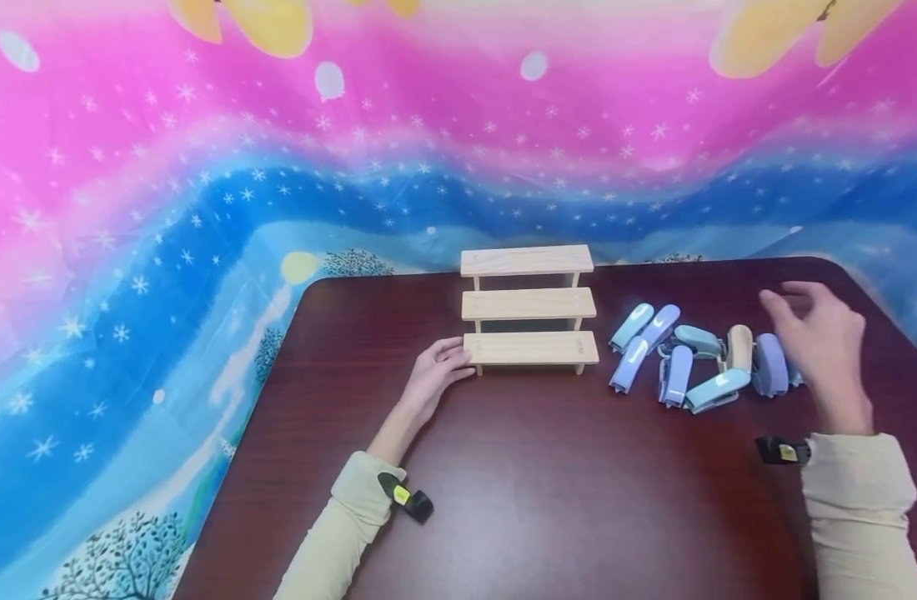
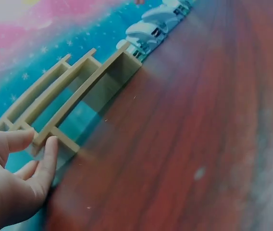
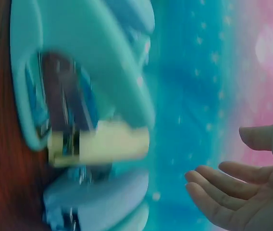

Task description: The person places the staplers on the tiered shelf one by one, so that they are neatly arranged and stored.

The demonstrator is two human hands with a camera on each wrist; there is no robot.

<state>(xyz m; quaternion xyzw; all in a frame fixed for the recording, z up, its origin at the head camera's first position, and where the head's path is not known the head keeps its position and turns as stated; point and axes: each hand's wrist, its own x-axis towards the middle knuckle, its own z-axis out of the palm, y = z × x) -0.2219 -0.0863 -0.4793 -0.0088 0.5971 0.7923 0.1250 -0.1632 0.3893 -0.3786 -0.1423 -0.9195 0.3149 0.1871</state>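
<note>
In my head view, a three-tiered wooden rack point(image 1: 529, 350) stands on the tabletop point(image 1: 533, 475) near its far edge, the lowest board toward me and the other two stepping up behind it. To its right, a loose bunch of staplers point(image 1: 719, 390) lies straight on the tabletop, lilac, blue and teal, some touching or overlapping, with one beige stapler point(image 1: 739, 346) among them. My left hand point(image 1: 432, 373) is at the left end of the lowest board, fingers and thumb bent about it. My right hand point(image 1: 822, 346) hangs at the right side of the staplers, thumb parted from the fingers. A patterned cloth point(image 1: 428, 125) hangs behind.

From my left wrist, I see the rack slantwise: my thumb and fingers pinch the near end of its lowest board. The staplers show past its far end.

From my right wrist, a teal stapler point(image 3: 83, 43) looms large and blurred, the beige one below it and bluish ones lower still. My right hand is at the lower right, thumb and gently bent fingers well apart, a gap between the fingertips and the staplers.
</note>
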